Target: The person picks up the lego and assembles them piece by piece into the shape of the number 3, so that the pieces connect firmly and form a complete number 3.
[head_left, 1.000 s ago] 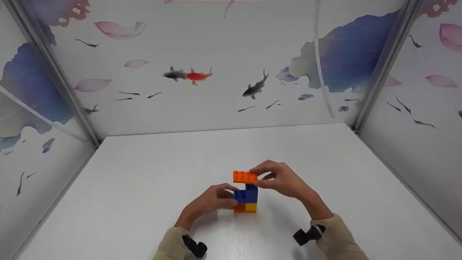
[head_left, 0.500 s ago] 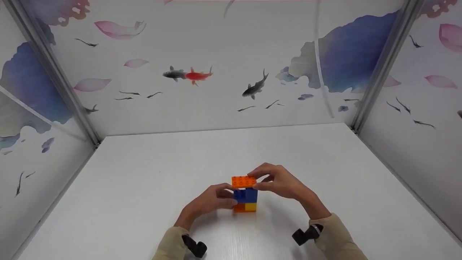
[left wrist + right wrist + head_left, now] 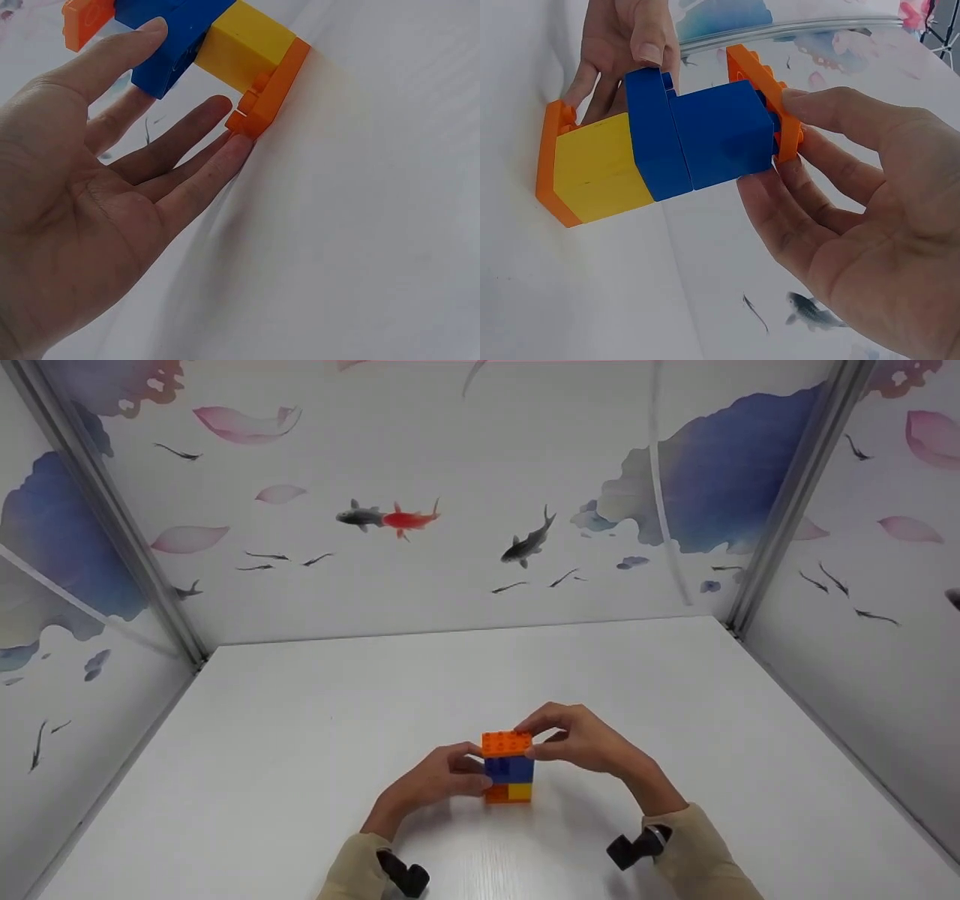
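Note:
A small tower of toy building bricks stands on the table. From the bottom it has a thin orange brick (image 3: pixel 547 169), a yellow brick (image 3: pixel 604 169), a wide blue brick (image 3: pixel 656 142), a narrower blue brick (image 3: pixel 724 139) and a thin orange top brick (image 3: pixel 505 744). My right hand (image 3: pixel 581 737) pinches the top brick between thumb and fingers at its right end. In the right wrist view, blue studs show in a narrow gap beneath that brick. My left hand (image 3: pixel 439 772) holds the wide blue brick from the left, with a lower finger by the bottom brick.
The white table (image 3: pixel 300 720) spreads around the tower. Behind it rises a white back wall (image 3: pixel 450 592) printed with fish and petals; patterned side panels and metal posts (image 3: pixel 772 502) flank the table. Both wrists wear small black cameras.
My right hand has lowered the thin orange brick from above the tower onto the narrower blue brick, shifting slightly left. My left hand has stayed on the tower.

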`<control>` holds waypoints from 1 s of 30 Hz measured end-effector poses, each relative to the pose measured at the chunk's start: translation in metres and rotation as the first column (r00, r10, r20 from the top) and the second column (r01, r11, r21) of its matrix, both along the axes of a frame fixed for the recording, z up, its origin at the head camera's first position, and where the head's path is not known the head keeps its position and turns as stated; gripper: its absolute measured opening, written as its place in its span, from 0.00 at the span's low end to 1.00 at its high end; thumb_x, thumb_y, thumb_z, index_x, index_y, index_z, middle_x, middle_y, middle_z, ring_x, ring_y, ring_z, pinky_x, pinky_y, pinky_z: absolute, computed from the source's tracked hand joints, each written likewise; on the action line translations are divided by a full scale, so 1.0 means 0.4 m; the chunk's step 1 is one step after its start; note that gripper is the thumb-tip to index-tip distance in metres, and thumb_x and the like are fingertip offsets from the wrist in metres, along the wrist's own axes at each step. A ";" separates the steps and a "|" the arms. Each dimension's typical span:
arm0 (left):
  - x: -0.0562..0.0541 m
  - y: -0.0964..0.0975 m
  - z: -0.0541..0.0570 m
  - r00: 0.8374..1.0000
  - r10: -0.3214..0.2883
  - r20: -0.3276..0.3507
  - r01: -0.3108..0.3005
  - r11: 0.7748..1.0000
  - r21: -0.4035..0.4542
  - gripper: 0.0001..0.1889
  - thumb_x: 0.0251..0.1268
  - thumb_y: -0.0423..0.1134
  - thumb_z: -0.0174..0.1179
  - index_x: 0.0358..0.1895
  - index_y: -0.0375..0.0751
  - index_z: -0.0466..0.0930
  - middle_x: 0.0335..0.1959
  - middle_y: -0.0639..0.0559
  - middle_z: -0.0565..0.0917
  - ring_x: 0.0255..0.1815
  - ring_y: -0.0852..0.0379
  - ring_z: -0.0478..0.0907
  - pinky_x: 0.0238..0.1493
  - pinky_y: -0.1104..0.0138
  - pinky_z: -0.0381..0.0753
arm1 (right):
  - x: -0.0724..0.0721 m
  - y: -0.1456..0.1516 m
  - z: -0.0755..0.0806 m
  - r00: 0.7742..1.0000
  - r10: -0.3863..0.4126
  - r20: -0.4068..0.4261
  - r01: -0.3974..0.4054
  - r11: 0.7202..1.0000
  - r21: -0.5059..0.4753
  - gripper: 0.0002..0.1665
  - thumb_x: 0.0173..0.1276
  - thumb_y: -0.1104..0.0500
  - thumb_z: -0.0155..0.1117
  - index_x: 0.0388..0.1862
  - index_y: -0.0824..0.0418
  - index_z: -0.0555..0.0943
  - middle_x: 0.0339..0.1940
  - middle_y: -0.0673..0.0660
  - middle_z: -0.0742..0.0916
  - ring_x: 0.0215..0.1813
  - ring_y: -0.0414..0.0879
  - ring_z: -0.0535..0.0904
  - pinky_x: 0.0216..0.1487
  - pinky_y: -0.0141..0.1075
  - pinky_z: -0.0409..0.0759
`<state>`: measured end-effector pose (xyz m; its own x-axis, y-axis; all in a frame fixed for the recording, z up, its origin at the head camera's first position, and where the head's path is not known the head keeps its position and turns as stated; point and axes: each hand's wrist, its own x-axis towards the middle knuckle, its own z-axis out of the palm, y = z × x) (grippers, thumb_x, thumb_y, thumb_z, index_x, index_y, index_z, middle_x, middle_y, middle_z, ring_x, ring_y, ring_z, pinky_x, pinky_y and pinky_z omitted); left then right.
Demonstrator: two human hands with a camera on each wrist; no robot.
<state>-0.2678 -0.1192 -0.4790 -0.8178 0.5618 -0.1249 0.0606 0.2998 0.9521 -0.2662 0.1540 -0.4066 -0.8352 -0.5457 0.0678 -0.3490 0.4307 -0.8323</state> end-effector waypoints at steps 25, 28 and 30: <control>-0.001 -0.001 -0.001 1.000 0.010 0.009 -0.010 1.000 -0.008 0.20 0.67 0.48 0.65 0.60 0.51 0.77 0.57 0.46 0.85 0.55 0.51 0.83 0.64 0.53 0.81 | 0.002 0.002 -0.003 0.999 0.011 -0.043 -0.013 0.999 -0.047 0.14 0.66 0.57 0.70 0.51 0.50 0.88 0.50 0.54 0.85 0.54 0.53 0.81 0.58 0.46 0.85; -0.001 0.000 0.000 1.000 0.011 0.006 -0.011 1.000 -0.008 0.19 0.67 0.47 0.65 0.59 0.50 0.77 0.57 0.46 0.85 0.55 0.51 0.83 0.63 0.53 0.81 | 0.003 -0.002 -0.005 0.998 -0.005 -0.063 0.003 1.000 -0.030 0.14 0.66 0.58 0.70 0.50 0.49 0.88 0.49 0.53 0.85 0.54 0.52 0.80 0.55 0.42 0.85; 0.000 0.000 0.001 1.000 0.012 0.003 -0.012 1.000 -0.008 0.19 0.67 0.48 0.65 0.59 0.51 0.77 0.57 0.46 0.85 0.55 0.50 0.83 0.63 0.53 0.81 | 0.004 -0.003 -0.005 0.997 -0.017 -0.073 0.016 1.000 -0.019 0.14 0.66 0.58 0.70 0.50 0.47 0.89 0.48 0.52 0.85 0.54 0.51 0.79 0.53 0.41 0.85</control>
<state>-0.2678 -0.1191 -0.4786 -0.8243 0.5505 -0.1318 0.0541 0.3084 0.9497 -0.2645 0.1527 -0.4086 -0.8366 -0.5298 0.1389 -0.4020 0.4217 -0.8128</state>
